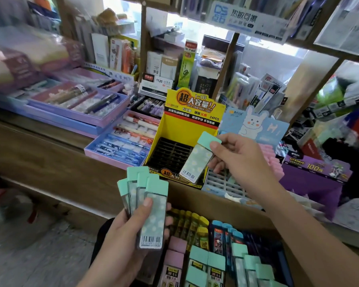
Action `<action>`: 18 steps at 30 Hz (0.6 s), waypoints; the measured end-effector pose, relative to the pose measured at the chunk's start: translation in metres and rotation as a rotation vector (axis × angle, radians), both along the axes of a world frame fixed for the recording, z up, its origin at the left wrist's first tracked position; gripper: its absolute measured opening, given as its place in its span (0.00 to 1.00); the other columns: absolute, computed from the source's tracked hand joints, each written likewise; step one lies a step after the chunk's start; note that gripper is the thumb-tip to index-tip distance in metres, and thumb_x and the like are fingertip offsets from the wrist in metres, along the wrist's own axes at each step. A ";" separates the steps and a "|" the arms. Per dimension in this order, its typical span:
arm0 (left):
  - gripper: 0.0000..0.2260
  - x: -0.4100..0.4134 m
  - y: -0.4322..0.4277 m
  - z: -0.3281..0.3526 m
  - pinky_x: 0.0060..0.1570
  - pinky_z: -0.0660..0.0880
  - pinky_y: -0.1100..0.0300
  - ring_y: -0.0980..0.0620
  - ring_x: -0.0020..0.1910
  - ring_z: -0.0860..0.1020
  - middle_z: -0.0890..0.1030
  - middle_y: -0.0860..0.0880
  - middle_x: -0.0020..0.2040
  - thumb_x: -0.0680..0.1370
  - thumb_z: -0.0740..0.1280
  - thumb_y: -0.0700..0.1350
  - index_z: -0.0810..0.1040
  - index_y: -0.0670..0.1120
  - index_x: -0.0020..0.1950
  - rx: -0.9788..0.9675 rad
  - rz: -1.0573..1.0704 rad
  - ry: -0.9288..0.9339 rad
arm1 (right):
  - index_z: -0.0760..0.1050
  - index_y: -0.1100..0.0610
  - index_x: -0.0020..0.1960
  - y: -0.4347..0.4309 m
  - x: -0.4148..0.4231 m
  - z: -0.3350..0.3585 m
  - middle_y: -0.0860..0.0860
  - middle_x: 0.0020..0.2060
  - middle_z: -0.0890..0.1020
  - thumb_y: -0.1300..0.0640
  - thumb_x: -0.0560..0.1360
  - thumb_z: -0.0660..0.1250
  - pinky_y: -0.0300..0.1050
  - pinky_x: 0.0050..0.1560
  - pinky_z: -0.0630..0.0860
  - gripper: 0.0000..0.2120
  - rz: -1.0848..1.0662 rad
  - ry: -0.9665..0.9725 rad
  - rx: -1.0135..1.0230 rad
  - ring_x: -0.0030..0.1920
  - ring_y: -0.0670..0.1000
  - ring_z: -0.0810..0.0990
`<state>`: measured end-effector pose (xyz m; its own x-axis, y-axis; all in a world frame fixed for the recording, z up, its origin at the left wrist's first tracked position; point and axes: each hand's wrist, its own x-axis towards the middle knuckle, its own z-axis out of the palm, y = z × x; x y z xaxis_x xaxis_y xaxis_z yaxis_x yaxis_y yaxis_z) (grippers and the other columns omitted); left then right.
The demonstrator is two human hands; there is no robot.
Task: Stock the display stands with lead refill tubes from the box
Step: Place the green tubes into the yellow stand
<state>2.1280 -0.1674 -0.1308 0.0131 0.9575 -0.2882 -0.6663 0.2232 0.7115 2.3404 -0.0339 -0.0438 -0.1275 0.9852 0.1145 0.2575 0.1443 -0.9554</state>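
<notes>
My left hand [122,230] grips a fan of several mint-capped lead refill tubes [151,208], low in the centre. My right hand [236,158] pinches one mint refill tube [197,160] by its cap, tilted over the front right corner of the yellow display stand [187,112]. The stand's black slotted insert [170,152] holds no tubes. Right of it sits a pale blue rabbit display stand [255,123] with a white grid tray [222,183]. The cardboard box [216,206] below holds mint, pink, yellow and blue refill tubes [214,257].
Purple trays of pens [77,100] and a tray of blue and red pens [122,143] lie left of the yellow stand on the wooden counter [50,146]. A purple box [311,168] stands at right. Packed shelves rise behind.
</notes>
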 end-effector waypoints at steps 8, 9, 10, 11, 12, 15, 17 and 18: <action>0.17 -0.002 0.006 -0.009 0.42 0.81 0.51 0.41 0.45 0.84 0.83 0.34 0.56 0.76 0.71 0.51 0.83 0.44 0.61 -0.037 0.048 -0.139 | 0.78 0.56 0.55 0.038 -0.033 0.007 0.51 0.38 0.86 0.61 0.80 0.70 0.40 0.38 0.82 0.05 -0.060 -0.185 0.174 0.35 0.47 0.86; 0.17 -0.002 0.007 -0.010 0.43 0.80 0.51 0.41 0.45 0.83 0.83 0.34 0.56 0.76 0.71 0.51 0.83 0.44 0.61 -0.041 0.054 -0.144 | 0.78 0.56 0.56 0.044 -0.038 0.007 0.51 0.40 0.86 0.61 0.80 0.70 0.44 0.40 0.83 0.05 -0.067 -0.207 0.190 0.36 0.48 0.86; 0.18 -0.002 0.007 -0.011 0.43 0.80 0.50 0.41 0.45 0.83 0.83 0.34 0.56 0.76 0.72 0.51 0.82 0.44 0.62 -0.042 0.055 -0.147 | 0.78 0.56 0.57 0.050 -0.043 0.006 0.52 0.40 0.86 0.60 0.81 0.69 0.47 0.42 0.85 0.05 -0.072 -0.232 0.208 0.37 0.49 0.86; 0.19 -0.002 0.008 -0.012 0.43 0.80 0.50 0.41 0.45 0.84 0.83 0.34 0.56 0.76 0.73 0.52 0.82 0.44 0.62 -0.042 0.054 -0.145 | 0.77 0.56 0.56 0.056 -0.048 0.006 0.52 0.40 0.86 0.60 0.81 0.69 0.50 0.45 0.86 0.05 -0.073 -0.255 0.228 0.38 0.49 0.86; 0.20 -0.002 0.008 -0.012 0.43 0.80 0.50 0.41 0.46 0.84 0.83 0.35 0.56 0.74 0.74 0.53 0.82 0.44 0.62 -0.043 0.055 -0.139 | 0.77 0.55 0.55 0.062 -0.053 0.005 0.52 0.40 0.85 0.60 0.81 0.69 0.53 0.47 0.86 0.04 -0.075 -0.273 0.248 0.38 0.50 0.86; 0.22 -0.003 0.008 -0.014 0.43 0.81 0.50 0.40 0.47 0.84 0.84 0.35 0.56 0.71 0.75 0.56 0.84 0.45 0.60 -0.047 0.065 -0.115 | 0.76 0.52 0.53 0.077 -0.066 0.003 0.53 0.43 0.84 0.61 0.80 0.69 0.57 0.50 0.84 0.05 -0.087 -0.332 0.301 0.42 0.54 0.85; 0.23 -0.003 0.008 -0.014 0.42 0.81 0.50 0.40 0.46 0.84 0.83 0.34 0.56 0.70 0.76 0.56 0.84 0.45 0.60 -0.045 0.058 -0.124 | 0.76 0.52 0.52 0.084 -0.072 0.001 0.54 0.44 0.83 0.61 0.80 0.69 0.57 0.51 0.83 0.05 -0.091 -0.372 0.325 0.44 0.55 0.85; 0.23 -0.003 0.008 -0.013 0.42 0.81 0.50 0.40 0.46 0.84 0.83 0.34 0.56 0.69 0.76 0.56 0.84 0.44 0.60 -0.047 0.056 -0.132 | 0.77 0.52 0.52 0.087 -0.074 -0.001 0.54 0.44 0.83 0.61 0.80 0.69 0.57 0.51 0.83 0.05 -0.091 -0.388 0.332 0.44 0.56 0.85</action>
